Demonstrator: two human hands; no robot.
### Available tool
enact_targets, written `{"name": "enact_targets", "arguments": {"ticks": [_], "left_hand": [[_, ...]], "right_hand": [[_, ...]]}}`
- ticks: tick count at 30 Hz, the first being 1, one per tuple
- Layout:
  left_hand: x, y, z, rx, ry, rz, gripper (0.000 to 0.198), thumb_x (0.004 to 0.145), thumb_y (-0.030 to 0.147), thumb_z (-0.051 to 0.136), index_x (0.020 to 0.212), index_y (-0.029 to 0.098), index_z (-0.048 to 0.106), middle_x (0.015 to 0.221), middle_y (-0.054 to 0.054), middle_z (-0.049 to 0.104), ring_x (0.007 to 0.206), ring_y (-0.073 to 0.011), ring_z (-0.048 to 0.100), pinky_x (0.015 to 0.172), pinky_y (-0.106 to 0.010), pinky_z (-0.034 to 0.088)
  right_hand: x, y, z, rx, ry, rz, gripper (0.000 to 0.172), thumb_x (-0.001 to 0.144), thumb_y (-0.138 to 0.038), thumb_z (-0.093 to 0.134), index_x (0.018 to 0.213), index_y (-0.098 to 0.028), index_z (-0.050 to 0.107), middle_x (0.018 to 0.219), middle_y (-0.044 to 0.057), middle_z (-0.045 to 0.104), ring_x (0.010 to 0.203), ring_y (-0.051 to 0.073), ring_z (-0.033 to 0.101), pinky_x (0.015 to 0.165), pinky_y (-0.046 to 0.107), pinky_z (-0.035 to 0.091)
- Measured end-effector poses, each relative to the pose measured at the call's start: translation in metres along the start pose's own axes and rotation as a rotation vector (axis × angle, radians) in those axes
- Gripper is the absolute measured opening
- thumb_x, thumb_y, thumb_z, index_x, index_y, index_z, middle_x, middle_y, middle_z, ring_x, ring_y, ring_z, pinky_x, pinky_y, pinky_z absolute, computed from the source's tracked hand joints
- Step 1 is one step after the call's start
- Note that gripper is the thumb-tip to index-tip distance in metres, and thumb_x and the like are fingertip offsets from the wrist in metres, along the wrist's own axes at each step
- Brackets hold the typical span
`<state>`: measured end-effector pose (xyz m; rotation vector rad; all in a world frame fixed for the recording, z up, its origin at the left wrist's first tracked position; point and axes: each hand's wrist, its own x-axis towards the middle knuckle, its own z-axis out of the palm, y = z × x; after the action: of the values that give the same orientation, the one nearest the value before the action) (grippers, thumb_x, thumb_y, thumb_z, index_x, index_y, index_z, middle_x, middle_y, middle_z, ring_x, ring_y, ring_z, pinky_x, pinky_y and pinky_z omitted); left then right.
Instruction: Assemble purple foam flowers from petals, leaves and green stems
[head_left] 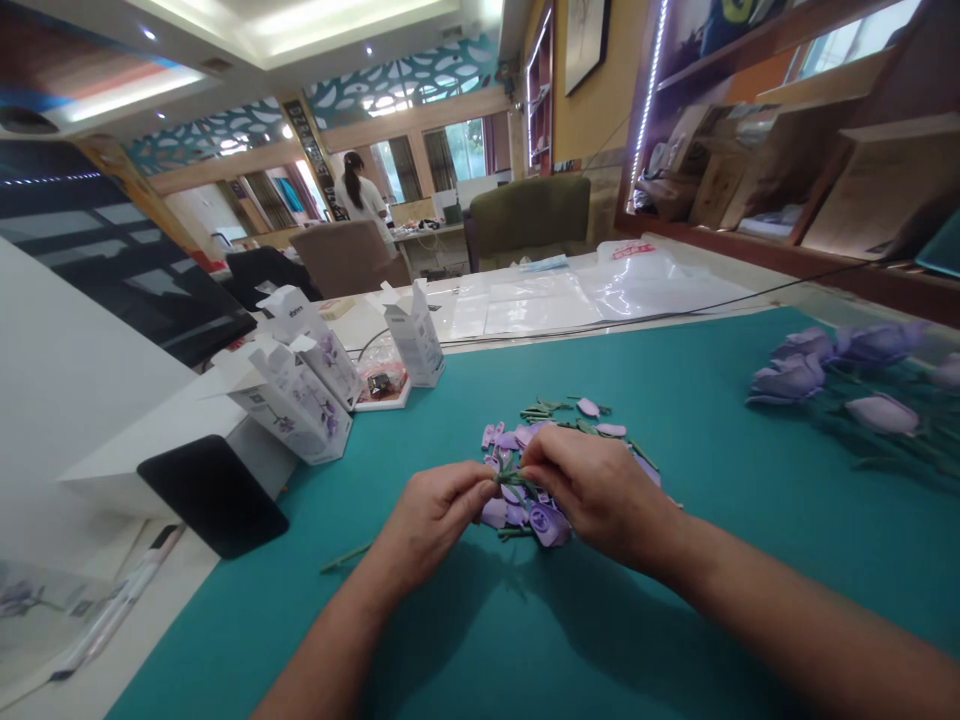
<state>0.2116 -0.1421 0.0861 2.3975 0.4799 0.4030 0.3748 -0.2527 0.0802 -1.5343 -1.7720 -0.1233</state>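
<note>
Between my two hands is a small green leafy plastic piece (507,474) with thin pointed tips. My left hand (442,515) pinches its left side between thumb and forefinger. From the other side my right hand (600,490) closes thumb and fingertips on it. Just beyond and below lies a loose pile of purple petal pieces (495,513) and green stem pieces. A purple rose head (549,524) rests by the near edge of the pile, beside my right fingers. One green stem (346,557) lies apart, partly behind my left forearm.
Finished purple flowers (787,380) lie on the green mat (675,640) at right. Open white boxes (296,400), a white tray (382,390) and a black tablet (214,495) stand at left. Clear plastic bags (540,300) lie beyond. A person (364,195) is in the background.
</note>
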Motion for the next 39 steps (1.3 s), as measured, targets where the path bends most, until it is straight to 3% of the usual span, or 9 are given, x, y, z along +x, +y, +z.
{"name": "enact_targets", "arguments": {"ticks": [15, 32, 39], "left_hand": [[-0.0011, 0.0032, -0.0044, -0.063, -0.055, -0.012, 0.029, 0.091, 0.033, 0.041, 0.075, 0.017, 0.059, 0.063, 0.002, 0.052, 0.062, -0.0103, 0.049, 0.059, -0.020, 0.035], [-0.0016, 0.0000, 0.0030, 0.123, 0.005, 0.005, 0.028, 0.091, 0.034, 0.040, 0.084, 0.019, 0.063, 0.070, -0.001, 0.060, 0.067, -0.0140, 0.053, 0.061, -0.023, 0.036], [-0.0005, 0.0025, 0.0055, 0.115, 0.009, -0.024, 0.027, 0.090, 0.033, 0.041, 0.081, 0.019, 0.063, 0.068, -0.001, 0.059, 0.066, -0.0140, 0.052, 0.061, -0.022, 0.034]], "right_hand": [[-0.0021, 0.0021, -0.0001, -0.102, 0.051, -0.175, 0.020, 0.091, -0.016, 0.040, 0.075, -0.018, 0.051, 0.065, 0.002, 0.057, 0.058, 0.013, 0.050, 0.054, 0.024, 0.033], [-0.0007, 0.0016, 0.0032, 0.042, -0.085, 0.087, 0.016, 0.088, -0.017, 0.043, 0.073, -0.018, 0.049, 0.063, 0.001, 0.055, 0.054, 0.011, 0.046, 0.052, 0.023, 0.031], [-0.0023, 0.0066, 0.0083, 0.056, -0.092, 0.106, 0.014, 0.087, -0.015, 0.045, 0.074, -0.019, 0.048, 0.065, 0.001, 0.055, 0.057, 0.012, 0.046, 0.054, 0.024, 0.030]]}}
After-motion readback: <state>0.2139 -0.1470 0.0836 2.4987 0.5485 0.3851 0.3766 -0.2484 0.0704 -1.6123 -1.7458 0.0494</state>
